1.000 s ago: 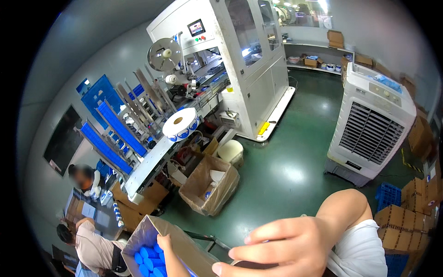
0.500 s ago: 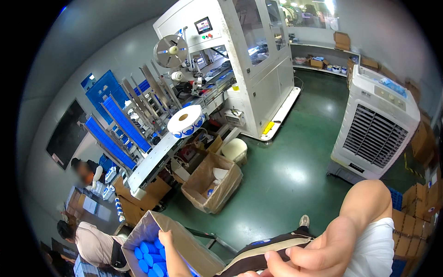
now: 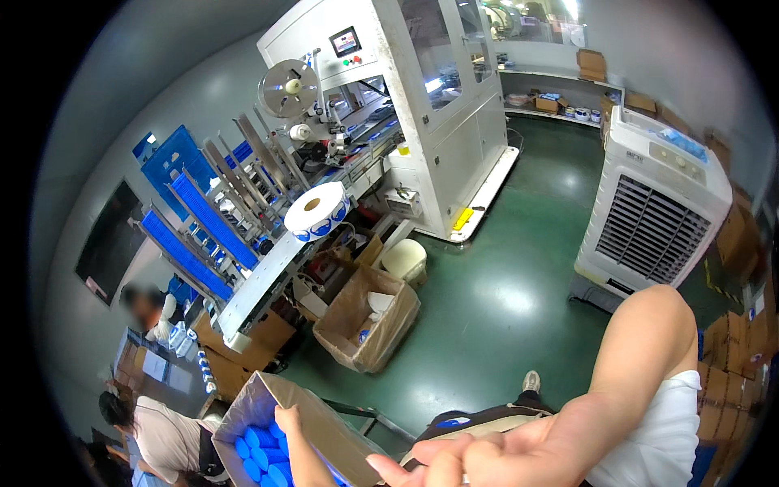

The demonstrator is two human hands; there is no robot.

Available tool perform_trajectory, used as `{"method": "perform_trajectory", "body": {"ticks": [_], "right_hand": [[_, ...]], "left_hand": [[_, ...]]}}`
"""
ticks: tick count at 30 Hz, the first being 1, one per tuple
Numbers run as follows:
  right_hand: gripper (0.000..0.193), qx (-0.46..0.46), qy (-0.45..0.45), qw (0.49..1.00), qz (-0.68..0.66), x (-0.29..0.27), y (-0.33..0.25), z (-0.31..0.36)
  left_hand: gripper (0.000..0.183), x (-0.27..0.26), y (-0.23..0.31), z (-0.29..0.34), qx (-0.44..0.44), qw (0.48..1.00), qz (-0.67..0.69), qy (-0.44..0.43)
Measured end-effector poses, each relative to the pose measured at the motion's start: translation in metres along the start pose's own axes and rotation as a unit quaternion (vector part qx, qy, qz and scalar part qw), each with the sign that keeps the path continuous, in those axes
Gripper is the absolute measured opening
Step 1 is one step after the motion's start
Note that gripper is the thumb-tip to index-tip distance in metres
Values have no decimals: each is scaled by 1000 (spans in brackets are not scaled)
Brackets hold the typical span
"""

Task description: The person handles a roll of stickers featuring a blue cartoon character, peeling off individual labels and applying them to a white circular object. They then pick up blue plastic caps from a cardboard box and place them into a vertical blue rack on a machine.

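At the lower left stands a carton [image 3: 334, 432] filled with blue cylindrical containers [image 3: 261, 438]. My left hand [image 3: 288, 418] is closed on the carton's upper edge, with its forearm crossing over the containers. Close to the camera, my right hand [image 3: 487, 458] is held in front of my body, above a dark bag with a beige edge [image 3: 438, 434]. Its fingers are loosely bent and apart, and nothing shows in them. The lower part of that hand runs out of the picture.
A white labelling machine [image 3: 454, 162] with a label roll [image 3: 315, 209] stands ahead. Below it are a lined waste carton [image 3: 369, 325] and a white bucket [image 3: 404, 258]. An air cooler [image 3: 657, 219] stands right, near stacked cartons [image 3: 722, 406]. Another person [image 3: 166, 434] works at left.
The view has shifted slightly, so the machine and cooler sit a little further left. My right hand has moved left, its fingers reaching out more. My left hand stays on the carton's edge.
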State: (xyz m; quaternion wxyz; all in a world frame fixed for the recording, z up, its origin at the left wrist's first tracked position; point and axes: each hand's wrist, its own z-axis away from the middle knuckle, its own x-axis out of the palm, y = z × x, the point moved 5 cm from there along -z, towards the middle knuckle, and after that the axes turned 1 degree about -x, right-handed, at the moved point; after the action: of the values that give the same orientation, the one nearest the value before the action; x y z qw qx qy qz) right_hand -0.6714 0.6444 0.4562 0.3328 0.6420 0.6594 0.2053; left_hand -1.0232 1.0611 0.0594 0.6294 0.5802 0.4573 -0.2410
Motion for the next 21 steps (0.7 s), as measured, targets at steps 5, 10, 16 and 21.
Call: {"method": "perform_trajectory", "body": {"ticks": [5,10,16,21], "right_hand": [[26,-42,-42,985,159,-2,-25,23],[11,85,-178,966,-166,9,14,58],[40,276,-676,508,-457,50,-99,313],[42,523,-656,-62,-541,-68,-234,476]], "left_hand": [[38,-10,10,12,-12,1000,8,-17],[37,-3,2,4,-8,1000,13,-14],[39,-8,-4,0,-9,1000,21,3],[41,-4,-10,1,-16,1000,22,11]]}}
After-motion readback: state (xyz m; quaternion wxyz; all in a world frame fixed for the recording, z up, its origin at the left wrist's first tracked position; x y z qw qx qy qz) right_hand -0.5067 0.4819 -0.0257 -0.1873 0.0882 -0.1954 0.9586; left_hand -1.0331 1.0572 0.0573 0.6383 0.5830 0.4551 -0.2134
